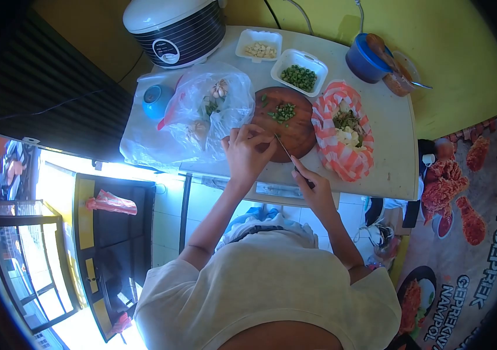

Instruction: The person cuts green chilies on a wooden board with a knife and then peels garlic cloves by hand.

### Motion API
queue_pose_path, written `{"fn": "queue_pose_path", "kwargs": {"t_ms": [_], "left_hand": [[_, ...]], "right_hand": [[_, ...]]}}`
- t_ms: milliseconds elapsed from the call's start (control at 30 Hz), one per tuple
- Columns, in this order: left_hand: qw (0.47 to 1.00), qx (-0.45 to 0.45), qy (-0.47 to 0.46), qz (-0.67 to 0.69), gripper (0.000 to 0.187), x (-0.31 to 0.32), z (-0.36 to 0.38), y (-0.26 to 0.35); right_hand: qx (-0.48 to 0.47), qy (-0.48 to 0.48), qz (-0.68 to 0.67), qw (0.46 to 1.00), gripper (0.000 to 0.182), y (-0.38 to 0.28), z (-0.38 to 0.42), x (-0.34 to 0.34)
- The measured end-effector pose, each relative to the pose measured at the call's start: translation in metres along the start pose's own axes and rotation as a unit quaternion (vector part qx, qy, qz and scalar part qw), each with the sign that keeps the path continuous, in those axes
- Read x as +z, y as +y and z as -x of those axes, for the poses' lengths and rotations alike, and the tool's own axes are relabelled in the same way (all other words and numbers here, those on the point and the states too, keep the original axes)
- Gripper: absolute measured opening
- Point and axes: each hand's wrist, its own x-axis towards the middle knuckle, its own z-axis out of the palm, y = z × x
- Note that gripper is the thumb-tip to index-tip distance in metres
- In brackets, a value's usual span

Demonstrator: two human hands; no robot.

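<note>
One blue cup (pixel 156 100) stands at the far left of the table (pixel 394 146), just beside a rice cooker (pixel 175 26) whose top is cut off by the frame. To their right we see a clear plastic bag (pixel 238 105) around a garlic bulb (pixel 219 88); its other contents blur behind the crinkled film.

Our left hand (pixel 246 153) comes next, fingers bent and drawn together at the near edge of a round wooden board (pixel 302 119). Whether they pinch a piece, we cannot tell: the knuckles hide it. Behind the board, one white box (pixel 240 45) holds pale cloves. On the board lie chopped greens (pixel 284 112), with a knife (pixel 285 149) angled between our hands, its tip near the left fingertips.

We judge the step in hand to be cutting up small green pieces; another cut would call for a steady hold and fingertips tucked clear of the edge.

Further right, a second white box (pixel 298 56) holds more cut greens. Our right hand (pixel 315 189) is closed around the knife's handle, mostly covering it. Beyond sits a striped bag (pixel 325 140), open over pale and green pieces too small to name.
</note>
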Motion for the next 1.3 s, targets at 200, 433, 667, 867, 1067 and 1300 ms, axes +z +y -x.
{"fn": "queue_pose_path", "kwargs": {"t_ms": [200,433,667,867,1067,1300], "left_hand": [[1.0,-0.008,-0.01,0.009,0.008,0.001,0.0,-0.002],[0.999,0.024,-0.013,0.035,0.006,0.0,-0.005,-0.002],[0.999,0.019,-0.015,0.036,0.007,0.0,-0.007,-0.003],[1.0,0.024,-0.013,0.016,0.009,-0.001,-0.009,-0.005],[0.999,0.038,-0.01,-0.005,0.01,-0.002,-0.011,-0.011],[0.998,0.065,-0.006,-0.018,0.011,-0.007,-0.012,-0.011]], "right_hand": [[0.032,-0.017,-0.004,0.999,0.041,-0.006,-0.001,-0.005],[0.065,-0.052,-0.005,0.996,0.04,-0.018,-0.01,-0.014],[0.065,-0.071,0.024,0.995,0.04,-0.025,-0.021,-0.017],[0.044,-0.088,0.05,0.994,0.041,-0.021,-0.034,-0.016],[0.009,-0.077,0.043,0.996,0.041,-0.025,-0.041,-0.012],[0.003,-0.096,0.073,0.993,0.041,-0.025,-0.036,-0.023]]}}
